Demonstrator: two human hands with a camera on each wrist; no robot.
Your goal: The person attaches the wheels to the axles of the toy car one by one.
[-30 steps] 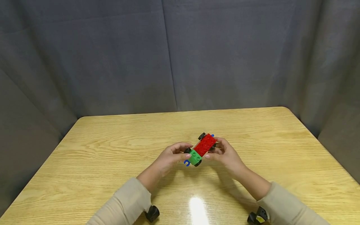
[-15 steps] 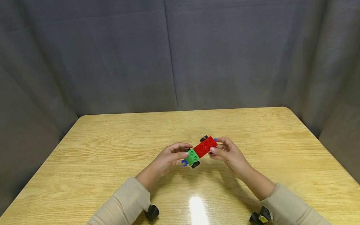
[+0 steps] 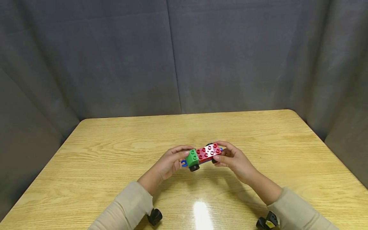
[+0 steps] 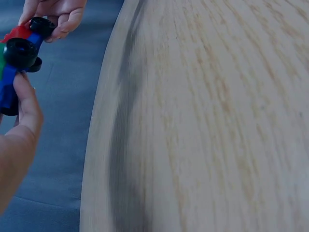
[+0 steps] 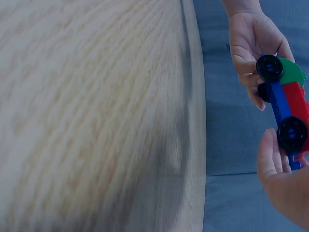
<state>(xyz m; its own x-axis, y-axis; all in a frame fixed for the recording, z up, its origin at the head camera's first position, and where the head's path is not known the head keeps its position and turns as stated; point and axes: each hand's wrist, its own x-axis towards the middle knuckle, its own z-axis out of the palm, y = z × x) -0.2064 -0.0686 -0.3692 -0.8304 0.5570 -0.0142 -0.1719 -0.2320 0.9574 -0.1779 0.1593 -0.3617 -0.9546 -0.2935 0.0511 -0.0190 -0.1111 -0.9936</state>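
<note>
A toy car (image 3: 207, 152) built of bricks is held up between both hands over the table. It has a blue wheeled base with black wheels (image 5: 269, 68), a red studded brick (image 5: 294, 99) and a green sloped brick (image 3: 192, 157). My left hand (image 3: 170, 163) grips the green end, thumb on top, near the blue hook (image 3: 184, 163). At the red end my right hand (image 3: 236, 161) pinches the car, its thumb along the near side. In the left wrist view the blue base (image 4: 8, 87) shows above the left thumb.
The wooden table (image 3: 115, 153) has rounded far corners and a glare spot near the front. Grey curtains (image 3: 120, 64) hang behind it and at both sides. A black wrist camera (image 3: 155, 217) sits under the left sleeve, another (image 3: 267, 221) under the right.
The car has turned from a steep diagonal to nearly level across the view, its studs tipping toward the camera. The left hand has shifted slightly left; the right thumb has moved onto the red end.
</note>
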